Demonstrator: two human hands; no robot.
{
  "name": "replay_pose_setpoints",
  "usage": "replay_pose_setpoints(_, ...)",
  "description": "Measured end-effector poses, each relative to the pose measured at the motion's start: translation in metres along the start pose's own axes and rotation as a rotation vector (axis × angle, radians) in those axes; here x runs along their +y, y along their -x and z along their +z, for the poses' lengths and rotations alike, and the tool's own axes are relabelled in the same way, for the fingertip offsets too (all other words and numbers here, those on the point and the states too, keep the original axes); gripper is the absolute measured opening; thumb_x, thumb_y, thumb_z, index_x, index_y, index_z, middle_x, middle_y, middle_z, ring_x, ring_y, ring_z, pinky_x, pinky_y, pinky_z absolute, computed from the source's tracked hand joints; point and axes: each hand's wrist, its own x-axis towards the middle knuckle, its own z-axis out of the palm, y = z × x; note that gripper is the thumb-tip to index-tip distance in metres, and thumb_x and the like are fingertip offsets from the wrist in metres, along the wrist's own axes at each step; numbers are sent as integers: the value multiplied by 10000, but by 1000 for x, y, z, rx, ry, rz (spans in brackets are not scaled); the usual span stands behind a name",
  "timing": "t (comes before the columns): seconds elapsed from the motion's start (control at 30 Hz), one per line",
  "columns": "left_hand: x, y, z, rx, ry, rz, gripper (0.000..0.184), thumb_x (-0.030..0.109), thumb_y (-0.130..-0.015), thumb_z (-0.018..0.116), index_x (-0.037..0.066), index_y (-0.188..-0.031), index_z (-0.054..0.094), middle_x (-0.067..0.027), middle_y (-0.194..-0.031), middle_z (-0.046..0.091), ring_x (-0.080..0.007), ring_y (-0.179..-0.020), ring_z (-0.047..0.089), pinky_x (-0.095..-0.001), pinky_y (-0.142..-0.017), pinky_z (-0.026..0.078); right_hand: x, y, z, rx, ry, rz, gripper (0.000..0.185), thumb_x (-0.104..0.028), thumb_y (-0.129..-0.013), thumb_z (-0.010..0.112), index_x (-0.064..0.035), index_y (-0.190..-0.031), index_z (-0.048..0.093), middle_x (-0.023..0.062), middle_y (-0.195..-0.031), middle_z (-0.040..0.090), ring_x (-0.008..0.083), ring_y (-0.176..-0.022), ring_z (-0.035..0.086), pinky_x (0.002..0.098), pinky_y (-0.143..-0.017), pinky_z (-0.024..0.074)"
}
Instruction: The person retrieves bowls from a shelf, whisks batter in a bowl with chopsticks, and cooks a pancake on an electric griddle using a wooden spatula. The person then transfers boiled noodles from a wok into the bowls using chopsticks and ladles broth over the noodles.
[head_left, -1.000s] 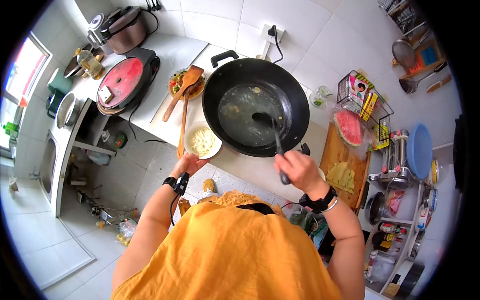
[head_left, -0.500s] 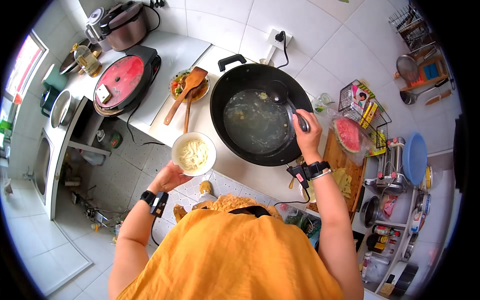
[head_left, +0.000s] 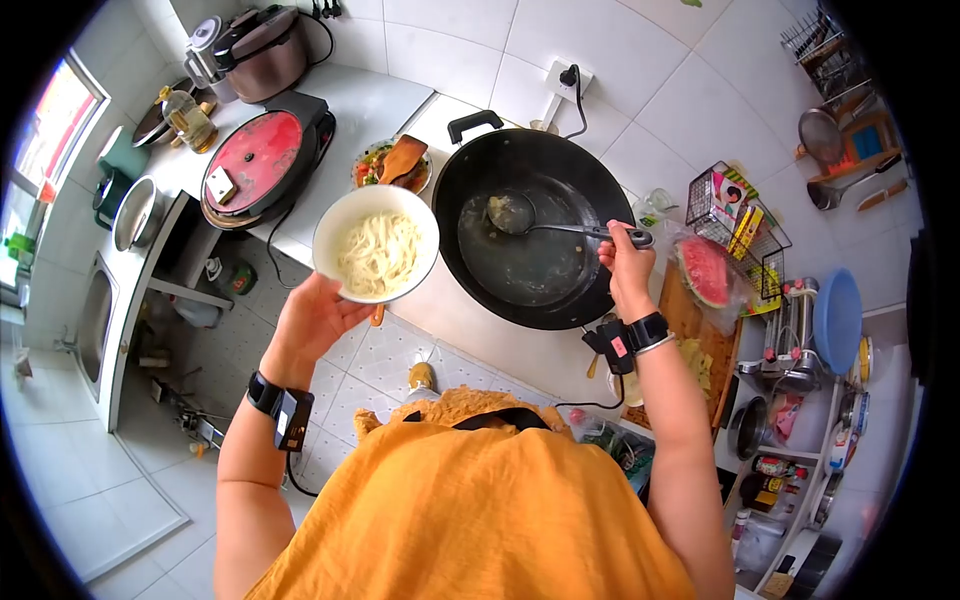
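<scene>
My left hand (head_left: 318,315) grips the rim and side of a white bowl (head_left: 330,220) of pale noodles (head_left: 381,254), raised to the left of a large black wok (head_left: 600,185). The handle of a dark ladle (head_left: 570,230) is closed in my right hand (head_left: 628,262), over the wok's right rim. The ladle's head lies at the left of the wok, with cloudy liquid and bits in it. Cloudy liquid (head_left: 530,270) covers the wok's bottom. Behind the noodle bowl, a wooden spatula (head_left: 402,158) rests across a dish of colourful food (head_left: 370,160).
A round red-topped electric griddle (head_left: 255,160) stands left, near an oil bottle (head_left: 187,118) and a cooker (head_left: 263,60). On the right are a wire basket (head_left: 712,200), wrapped watermelon (head_left: 706,270) and a wooden board (head_left: 680,305). A power cable hangs behind the wok.
My left hand has lifted the noodle bowl higher, towards the camera. The ladle's head has moved from the wok's far right side to its left, and my right hand has shifted slightly right.
</scene>
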Motion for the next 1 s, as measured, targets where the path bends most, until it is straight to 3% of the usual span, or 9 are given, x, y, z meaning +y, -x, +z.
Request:
replay_pose_setpoints(0.07, 2, -13, 12, -10, -127, 132, 432, 100, -833, 438, 43, -1253, 355, -164, -1112, 531, -255, -961, 579, -364, -856, 468, -13, 3, -5, -25, 26, 6, 166, -151, -744, 673, -25, -832, 608, 40, -578, 569, 88, -433, 531, 187, -385, 437)
replay_pose_setpoints(0.13, 3, -27, 20, -11, -133, 126, 431, 103, -829, 454, 42, -1246, 364, -163, -1093, 535, -247, -937, 582, -360, -849, 471, -28, 4, -14, -17, 67, 2, 181, -167, -733, 687, -34, -826, 605, 37, -582, 571, 84, -435, 534, 184, -387, 440)
replay_pose_setpoints(0.2, 2, -40, 30, -11, -152, 76, 407, 136, -824, 438, -58, -1179, 395, -222, -1099, 522, -283, -989, 558, -371, -877, 460, -40, -2, -28, -26, 99, -10, 181, -183, -731, 690, -56, -827, 604, 26, -586, 573, 77, -432, 531, 176, -378, 430)
replay_pose_setpoints(0.6, -31, -90, 84, 3, -117, -72, 349, 59, -747, 514, -83, -1059, 450, -176, -1023, 496, -266, -959, 540, -383, -886, 444, -178, 16, -50, -167, 195, -174, 196, -191, -771, 655, -18, -847, 604, 10, -602, 552, 40, -452, 498, 150, -390, 381)
replay_pose_setpoints(0.93, -73, -112, 118, -45, 65, -139, 375, 48, -718, 533, -88, -1053, 430, -193, -1054, 462, -295, -1006, 509, -407, -935, 396, -178, 38, -35, -228, 197, -225, 190, -177, -783, 641, -8, -863, 607, 13, -623, 561, 44, -459, 500, 151, -392, 373)
replay_pose_setpoints(1.0, -74, -107, 122, -52, 71, -134, 362, 54, -722, 533, -81, -1043, 434, -186, -1034, 467, -285, -989, 517, -403, -919, 404, -173, 47, -33, -244, 205, -330, 193, -152, -783, 638, 1, -896, 607, 27, -637, 572, 47, -468, 509, 156, -394, 376)
